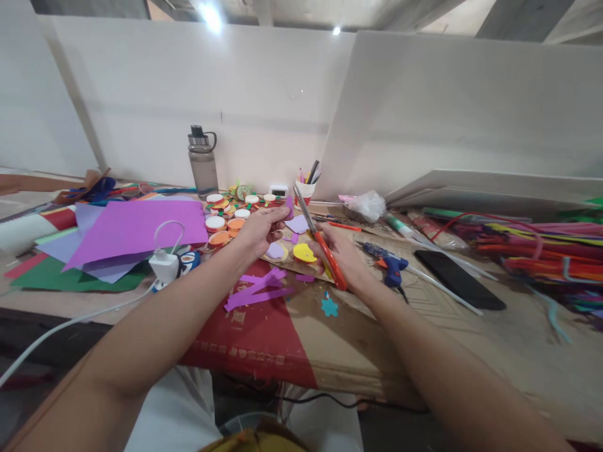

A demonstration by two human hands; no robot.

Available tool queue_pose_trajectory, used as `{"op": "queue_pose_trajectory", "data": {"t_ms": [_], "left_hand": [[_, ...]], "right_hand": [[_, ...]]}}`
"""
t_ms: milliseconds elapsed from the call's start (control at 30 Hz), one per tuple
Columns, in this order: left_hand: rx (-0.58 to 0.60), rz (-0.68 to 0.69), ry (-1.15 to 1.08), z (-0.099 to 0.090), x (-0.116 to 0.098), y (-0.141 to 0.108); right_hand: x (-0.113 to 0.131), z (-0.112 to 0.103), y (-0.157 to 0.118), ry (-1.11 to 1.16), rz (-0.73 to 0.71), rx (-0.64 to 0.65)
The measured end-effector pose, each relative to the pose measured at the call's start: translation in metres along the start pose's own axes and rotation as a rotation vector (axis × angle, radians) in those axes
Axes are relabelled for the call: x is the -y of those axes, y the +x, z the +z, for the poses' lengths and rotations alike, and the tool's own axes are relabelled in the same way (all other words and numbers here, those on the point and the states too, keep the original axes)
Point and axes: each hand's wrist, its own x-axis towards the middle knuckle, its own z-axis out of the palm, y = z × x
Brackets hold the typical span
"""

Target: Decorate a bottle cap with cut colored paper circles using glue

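Above cardboard (346, 345), left hand (260, 231) pinching small purple paper (289, 204); right hand (343, 251) clasped round orange-handled scissors (331, 262).

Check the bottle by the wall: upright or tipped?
Upright: the bottle stands base down on the table, its dark lid at the top.

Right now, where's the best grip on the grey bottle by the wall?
Probably the upper body of the grey bottle, just under the lid, coming from the front and above: it stands upright, roughly cylindrical, with the wall behind and white-topped round pieces near its foot. The lid's side loop looks like a fallback.
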Motion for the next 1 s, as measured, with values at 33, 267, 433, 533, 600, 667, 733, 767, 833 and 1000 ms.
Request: {"op": "queue_pose_trajectory", "data": {"t_ms": [33,267,433,533,600,667,733,767,833,1000], "left_hand": [[0.014,-0.004,-0.004,0.0,0.0,0.0],[0.029,0.008,0.007,0.001,0.002,-0.002],[0.016,0.009,0.029,0.0,0.004,0.0],[0.026,0.012,0.029,-0.001,0.004,0.0],[0.033,0.012,0.028,0.0,0.004,0.0],[0.03,0.01,0.025,0.0,0.004,0.0],[0.023,0.009,0.022,0.0,0.004,0.0],[0.022,0.009,0.022,0.0,0.004,0.0],[0.021,0.013,0.023,-0.001,0.005,0.0],[0.011,0.02,0.031,0.0,0.006,0.001]], "right_hand": [[0.001,0.002,-0.001,0.011,0.012,0.02],[0.001,0.01,-0.004,0.076,0.101,0.067],[0.008,0.013,-0.006,0.123,0.151,0.089],[0.008,0.013,-0.007,0.117,0.137,0.085],[0.005,0.013,-0.006,0.112,0.122,0.078],[0.003,0.014,-0.006,0.112,0.109,0.078],[0.0,0.014,-0.005,0.107,0.107,0.077],[-0.001,0.014,-0.004,0.101,0.11,0.073],[-0.002,0.014,-0.004,0.086,0.115,0.069],[-0.001,0.014,-0.004,0.059,0.103,0.072]]}}
